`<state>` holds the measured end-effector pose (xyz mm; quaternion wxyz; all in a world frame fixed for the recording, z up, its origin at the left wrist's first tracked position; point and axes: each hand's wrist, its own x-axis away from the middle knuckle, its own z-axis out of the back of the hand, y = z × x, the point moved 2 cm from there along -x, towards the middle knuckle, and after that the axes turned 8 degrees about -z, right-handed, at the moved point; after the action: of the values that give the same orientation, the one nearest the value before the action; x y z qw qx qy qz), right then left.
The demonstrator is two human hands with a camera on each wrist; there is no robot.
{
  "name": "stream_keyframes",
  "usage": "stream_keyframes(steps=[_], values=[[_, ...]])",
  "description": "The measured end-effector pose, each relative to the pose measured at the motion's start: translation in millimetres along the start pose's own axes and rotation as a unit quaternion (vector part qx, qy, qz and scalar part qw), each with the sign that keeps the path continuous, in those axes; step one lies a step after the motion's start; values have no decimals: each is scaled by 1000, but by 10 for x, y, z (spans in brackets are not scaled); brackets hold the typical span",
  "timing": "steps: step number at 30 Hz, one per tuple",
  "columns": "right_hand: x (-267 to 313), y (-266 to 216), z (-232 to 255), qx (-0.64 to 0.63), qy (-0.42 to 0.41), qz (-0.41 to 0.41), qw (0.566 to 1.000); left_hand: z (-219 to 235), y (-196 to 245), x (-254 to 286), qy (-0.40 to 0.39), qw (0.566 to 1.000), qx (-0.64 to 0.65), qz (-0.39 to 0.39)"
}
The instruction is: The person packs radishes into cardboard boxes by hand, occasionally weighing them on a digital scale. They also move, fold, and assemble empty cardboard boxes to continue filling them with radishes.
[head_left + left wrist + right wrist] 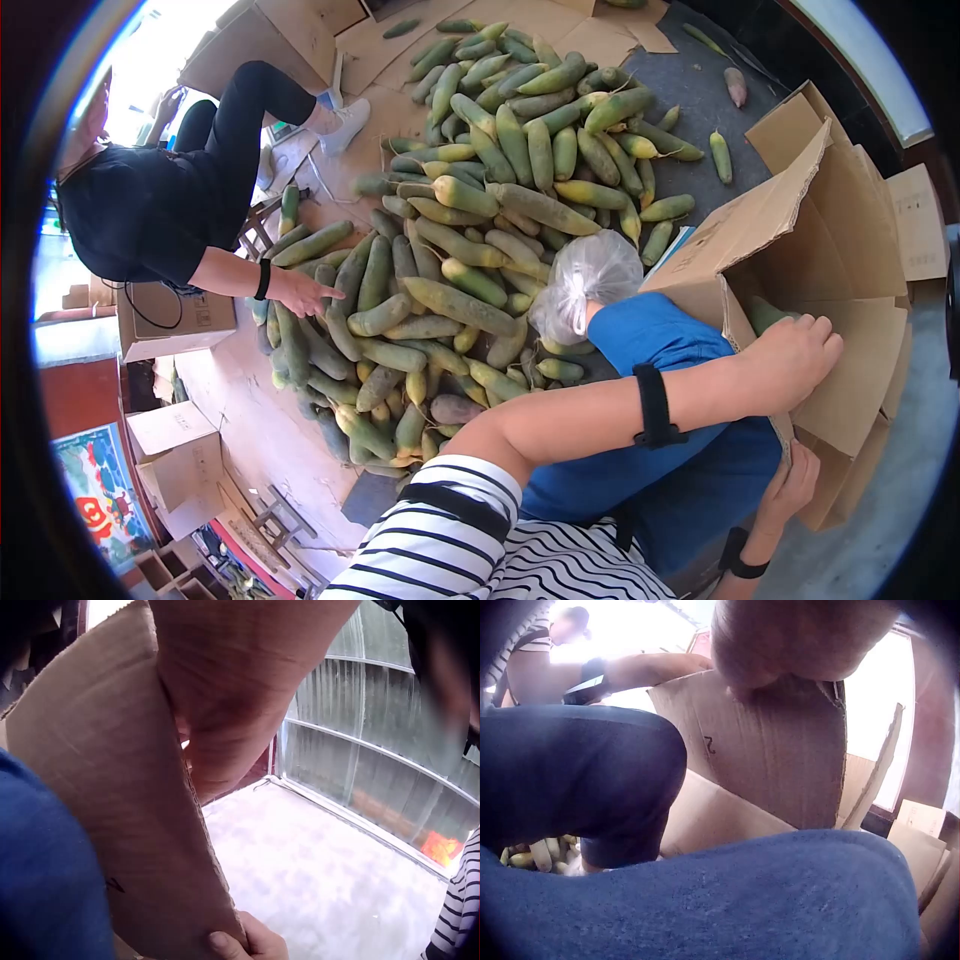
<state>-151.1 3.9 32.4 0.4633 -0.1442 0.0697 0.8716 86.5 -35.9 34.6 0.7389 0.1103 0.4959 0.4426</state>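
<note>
While both of your hands are on the cardboard box point(850, 250), treat the near wall as the part to control. It is thin and already torn along its edge, so I would pull evenly with both grips rather than wrench one corner.

Your left hand point(790, 360) is at the upper edge of that wall, fingers curled over the rim and into the box. Your right hand point(792, 488) is lower on the same wall; the left wrist view shows its thumb point(225, 941) pinching the ragged bottom edge. So both grips are closed on cardboard, one above the other, with the wall running between them.

The box lies on its side on the floor, mouth towards you, just beyond your blue-clad knee point(660, 340) and touching it. A green gourd point(765, 315) shows inside, just beside your left fingers. Keep the mouth wide and the upper flap point(745, 225) folded back, or it may sag across the opening.

The gourd pile point(470, 250) lies on the far side of your knee, with a knotted plastic bag point(590, 275) between. Another person's hand point(300, 292) reaches into the pile's far edge, well apart from the box.
</note>
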Motion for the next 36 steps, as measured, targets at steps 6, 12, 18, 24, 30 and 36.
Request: stream_keyframes(steps=[6, 12, 18, 24, 30, 36], values=[[22, 92, -8, 6, 6, -45, 999, 535, 85, 489, 243, 963, 43, -106], [-38, 64, -6, 5, 1, -42, 999, 886, -853, 2242, 99, 953, -195, 211], [-92, 51, 47, 16, -18, -45, 999, 1307, -1843, 4012, -313, 734, -440, 412], [-138, 89, 80, 11, -46, -72, 996, 1378, -2253, 4616, -401, 699, -437, 401], [-115, 91, 73, -2, -49, -98, 994, 1468, -2046, 4417, -426, 718, -406, 371], [-135, 20, 50, -1, 1, -85, 996, 1389, -1389, 4568, -329, 741, -326, 487]])
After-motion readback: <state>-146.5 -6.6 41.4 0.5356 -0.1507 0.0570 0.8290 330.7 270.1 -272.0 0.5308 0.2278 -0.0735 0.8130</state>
